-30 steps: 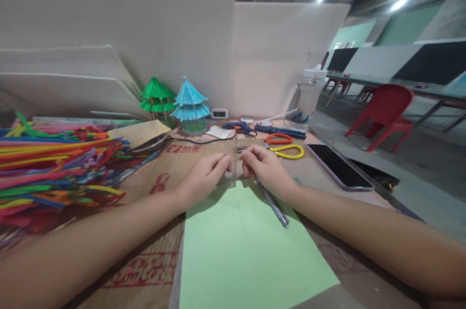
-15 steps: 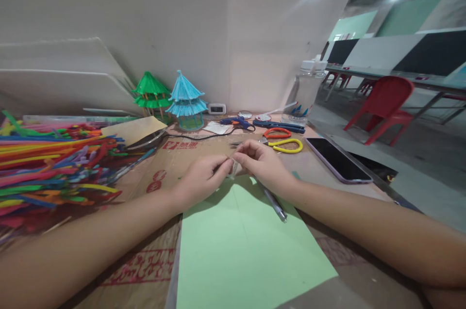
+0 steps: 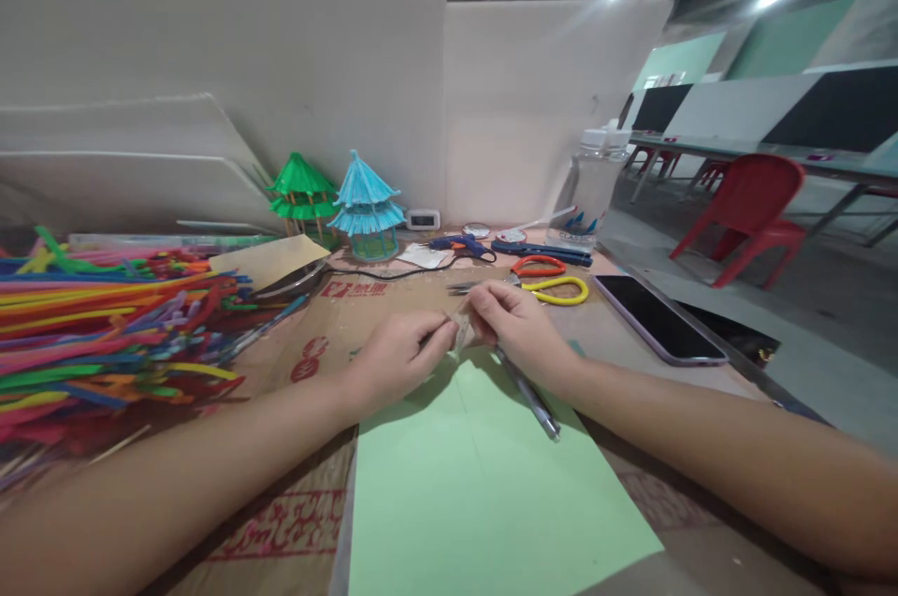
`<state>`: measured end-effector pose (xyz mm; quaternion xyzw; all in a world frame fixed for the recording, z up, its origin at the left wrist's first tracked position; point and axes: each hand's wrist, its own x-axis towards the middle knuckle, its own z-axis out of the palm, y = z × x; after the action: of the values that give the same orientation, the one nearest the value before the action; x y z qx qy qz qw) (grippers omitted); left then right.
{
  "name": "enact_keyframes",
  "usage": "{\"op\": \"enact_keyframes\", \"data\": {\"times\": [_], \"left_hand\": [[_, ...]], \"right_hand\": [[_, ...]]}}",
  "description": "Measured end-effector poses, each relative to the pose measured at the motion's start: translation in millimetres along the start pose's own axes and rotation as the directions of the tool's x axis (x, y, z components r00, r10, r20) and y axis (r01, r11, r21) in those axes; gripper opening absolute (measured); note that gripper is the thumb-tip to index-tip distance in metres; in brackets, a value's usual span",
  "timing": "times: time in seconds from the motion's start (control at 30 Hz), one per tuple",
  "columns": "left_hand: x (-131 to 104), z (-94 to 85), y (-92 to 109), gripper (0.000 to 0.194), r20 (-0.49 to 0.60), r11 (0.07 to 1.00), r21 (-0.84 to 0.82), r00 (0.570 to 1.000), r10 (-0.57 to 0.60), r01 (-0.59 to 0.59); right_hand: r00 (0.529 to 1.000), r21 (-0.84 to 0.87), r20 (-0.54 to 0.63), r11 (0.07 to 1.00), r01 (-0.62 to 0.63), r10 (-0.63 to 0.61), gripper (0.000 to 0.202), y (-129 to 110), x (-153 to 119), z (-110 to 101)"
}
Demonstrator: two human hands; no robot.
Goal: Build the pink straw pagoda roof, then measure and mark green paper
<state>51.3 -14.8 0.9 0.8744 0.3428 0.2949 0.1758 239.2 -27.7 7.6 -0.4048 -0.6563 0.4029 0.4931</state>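
My left hand (image 3: 403,355) is closed in a pinch at the far edge of a light green sheet of paper (image 3: 491,493). Close beside it, my right hand (image 3: 525,334) is also closed, its fingers curled inward. Between the fingertips shows a small pale, see-through strip (image 3: 462,336); its kind is unclear, and the fingers cover most of whatever they grip. A grey pen (image 3: 537,404) lies slanting on the paper under my right hand. The sheet has a faint line down its middle.
Bundled colourful pipe cleaners (image 3: 119,325) fill the left side. Behind stand a green pagoda model (image 3: 301,189) and a blue one (image 3: 366,203), a glue gun (image 3: 459,245), yellow-handled scissors (image 3: 561,290) and a water bottle (image 3: 593,189). A phone (image 3: 659,320) lies at the right edge.
The camera view has shifted slightly, so everything sits a little lower and farther right. My fingertips have drawn slightly apart, showing more of the pale strip. The paper and pen stay in place.
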Motion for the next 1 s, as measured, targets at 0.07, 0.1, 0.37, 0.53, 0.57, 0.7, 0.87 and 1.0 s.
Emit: {"op": "enact_keyframes", "data": {"times": [0.07, 0.1, 0.37, 0.53, 0.57, 0.7, 0.87, 1.0], "left_hand": [[0.4, 0.0, -0.1, 0.038, -0.01, 1.0, -0.009, 1.0, -0.012, 0.012], [0.5, 0.0, -0.1, 0.037, -0.014, 1.0, -0.018, 1.0, -0.018, 0.018], [-0.2, -0.8, -0.8, 0.037, -0.026, 0.998, -0.063, 1.0, -0.008, 0.007], [-0.7, -0.4, 0.4, 0.037, -0.02, 0.999, -0.038, 1.0, 0.004, -0.005], [-0.5, -0.5, 1.0, 0.037, -0.021, 0.999, -0.042, 1.0, 0.005, -0.005], [0.2, -1.4, 1.8, 0.037, -0.026, 0.998, -0.055, 1.0, -0.006, 0.004], [0.0, -0.7, -0.9, 0.038, -0.026, 1.0, -0.031, 1.0, 0.003, -0.004], [-0.9, 0.9, -0.8, 0.036, 0.001, 0.999, 0.006, 0.999, 0.037, -0.037]], "right_hand": [[1.0, 0.035, 0.004, 0.999, -0.02, 0.02, 0.034, 1.5, 0.9, 1.6], [0.999, 0.059, 0.011, 0.998, -0.033, 0.032, 0.032, 1.9, 1.4, 2.6], [0.997, 0.05, 0.047, 0.997, -0.067, 0.065, 0.034, -0.9, 2.4, 5.0], [0.998, 0.008, 0.045, 0.999, -0.038, 0.038, 0.037, 0.6, 0.9, 4.6], [0.998, 0.015, 0.048, 0.999, -0.033, 0.032, 0.036, 1.6, 0.9, 4.9], [0.997, 0.081, 0.077, 0.996, -0.023, 0.017, 0.028, 4.1, 1.1, 5.8], [0.995, 0.053, 0.079, 0.996, -0.066, 0.061, 0.014, 1.6, 0.2, 5.3], [0.997, -0.037, 0.047, 0.998, -0.055, 0.057, 0.005, -0.4, -1.0, 4.8]]}}
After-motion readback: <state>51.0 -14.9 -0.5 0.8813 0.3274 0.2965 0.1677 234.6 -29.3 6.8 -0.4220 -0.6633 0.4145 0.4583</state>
